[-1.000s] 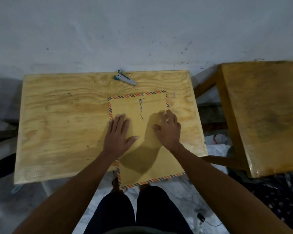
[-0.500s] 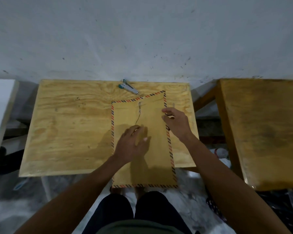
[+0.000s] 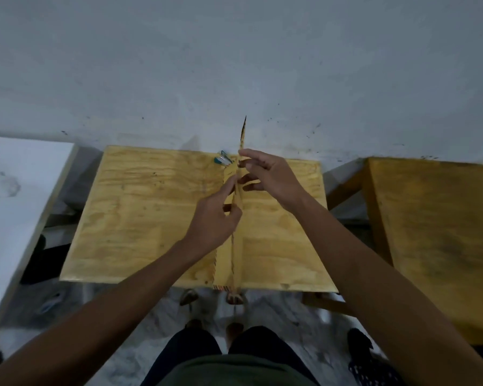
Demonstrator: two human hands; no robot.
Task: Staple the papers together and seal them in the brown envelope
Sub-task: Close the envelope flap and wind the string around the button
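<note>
Envelope stands on edge, long axis near-to-far; left hand pinches mid-edge, right hand fingers pinch far end.

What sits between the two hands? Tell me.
The envelope, raised on edge, stands between the left hand and right hand, both gripping it, in the head view.
</note>
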